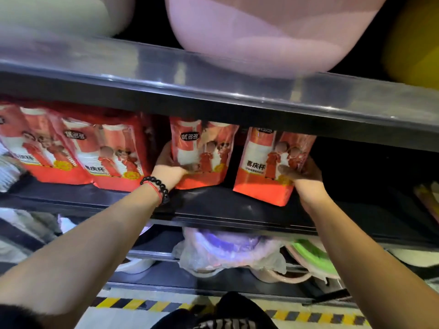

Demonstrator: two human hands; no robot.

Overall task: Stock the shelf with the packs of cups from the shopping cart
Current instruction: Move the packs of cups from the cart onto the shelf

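Head view, both arms reaching up into the middle shelf (213, 205), a dark board that crosses the centre of the frame. Left hand (169, 169) grips the lower left edge of one red pack of cups (202, 153), thumb across its front, fingers curled behind; this pack stands upright on the board, centre frame. Right hand (306, 176) grips the lower right corner of a second pack (268, 162), just right of the first and apart from it by a narrow dark gap; thumb lies on the printed front, fingers wrap round the side. The second pack is tilted, with its bottom corner toward the shelf's front edge (whether the base sits fully on the board, cannot tell). Two more red packs (95, 153) stand leaning at the centre left of the frame on the same board, blurred. A black bead bracelet (158, 187) and a red cord sit on the left wrist. Upper frame: a pink basin (249, 39) on the shelf above. Lower frame: bagged plastic basins (228, 252) on a lower shelf, and yellow-black floor tape (142, 305) at the bottom.
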